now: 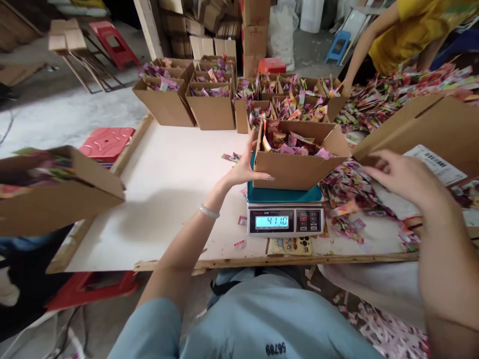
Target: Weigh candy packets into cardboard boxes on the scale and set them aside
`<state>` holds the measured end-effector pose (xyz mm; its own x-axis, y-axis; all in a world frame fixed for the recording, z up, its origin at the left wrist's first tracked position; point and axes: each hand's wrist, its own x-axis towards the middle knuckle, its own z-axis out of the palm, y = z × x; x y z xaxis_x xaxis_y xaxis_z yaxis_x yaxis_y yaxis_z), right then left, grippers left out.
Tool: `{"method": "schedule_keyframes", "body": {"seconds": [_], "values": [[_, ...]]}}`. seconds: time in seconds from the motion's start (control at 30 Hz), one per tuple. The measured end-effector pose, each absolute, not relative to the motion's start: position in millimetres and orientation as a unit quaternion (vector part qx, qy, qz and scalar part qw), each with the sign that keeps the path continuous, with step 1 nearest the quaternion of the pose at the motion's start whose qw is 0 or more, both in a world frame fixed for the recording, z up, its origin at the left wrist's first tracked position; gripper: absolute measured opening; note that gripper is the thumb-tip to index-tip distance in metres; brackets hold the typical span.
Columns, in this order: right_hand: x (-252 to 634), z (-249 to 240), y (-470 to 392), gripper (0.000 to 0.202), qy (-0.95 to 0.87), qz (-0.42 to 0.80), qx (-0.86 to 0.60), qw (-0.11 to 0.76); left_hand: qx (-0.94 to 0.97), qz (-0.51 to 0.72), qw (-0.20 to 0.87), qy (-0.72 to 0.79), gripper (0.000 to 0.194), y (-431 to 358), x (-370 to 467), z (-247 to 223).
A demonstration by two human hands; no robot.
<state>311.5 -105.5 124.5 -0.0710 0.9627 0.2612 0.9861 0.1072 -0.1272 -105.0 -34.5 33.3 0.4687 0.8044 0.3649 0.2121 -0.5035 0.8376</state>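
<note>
An open cardboard box (295, 169) with small colourful packets (292, 144) inside stands on the teal plate of a digital scale (285, 219), whose display shows 411.0. My left hand (249, 167) touches the left side of the box, thumb along its front and fingers spread upward. My right hand (402, 174) is apart from the box, to its right, above a pile of loose packets (352, 189). Its fingers are partly bent, with nothing visible in them.
More filled boxes (211, 112) stand in rows behind the scale. Another filled box (60, 199) is at the left edge. A large carton (422, 124) lies to the right, near a heap of packets. A person in yellow (419, 35) reaches in at the back right.
</note>
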Motion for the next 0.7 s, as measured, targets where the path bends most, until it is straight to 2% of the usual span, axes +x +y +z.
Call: {"method": "schedule_keyframes", "body": {"seconds": [0.07, 0.13, 0.3, 0.37, 0.43, 0.5, 0.57, 0.7], "values": [[270.9, 149.3, -94.6, 0.039, -0.742, -0.010, -0.606, 0.287, 0.769, 0.401, 0.372, 0.330, 0.158, -34.7, -104.5, 32.3], [223.5, 173.2, -77.8, 0.038, -0.769, 0.024, -0.544, 0.335, 0.766, 0.404, 0.375, 0.331, 0.159, -34.6, -104.3, 30.5], [127.2, 189.7, -25.8, 0.040, -0.850, 0.026, -0.509, 0.132, 0.770, 0.405, 0.370, 0.326, 0.161, -33.3, -104.1, 24.2], [108.6, 181.8, -11.2, 0.031, -0.860, 0.014, -0.501, 0.092, 0.774, 0.409, 0.363, 0.320, 0.160, -32.5, -103.7, 21.0], [101.4, 174.9, -2.6, 0.017, -0.868, 0.004, -0.488, 0.091, 0.777, 0.413, 0.352, 0.319, 0.158, -31.6, -103.4, 17.9], [103.0, 174.0, 0.9, 0.019, -0.875, 0.013, -0.468, 0.124, 0.781, 0.411, 0.343, 0.321, 0.155, -31.0, -103.2, 16.0], [111.6, 180.0, -0.7, 0.031, -0.873, 0.045, -0.450, 0.183, 0.781, 0.407, 0.342, 0.328, 0.152, -31.4, -102.9, 16.7], [149.7, 200.5, -31.0, 0.045, -0.800, 0.052, -0.473, 0.365, 0.773, 0.403, 0.349, 0.345, 0.147, -37.5, -106.6, 25.9]]}}
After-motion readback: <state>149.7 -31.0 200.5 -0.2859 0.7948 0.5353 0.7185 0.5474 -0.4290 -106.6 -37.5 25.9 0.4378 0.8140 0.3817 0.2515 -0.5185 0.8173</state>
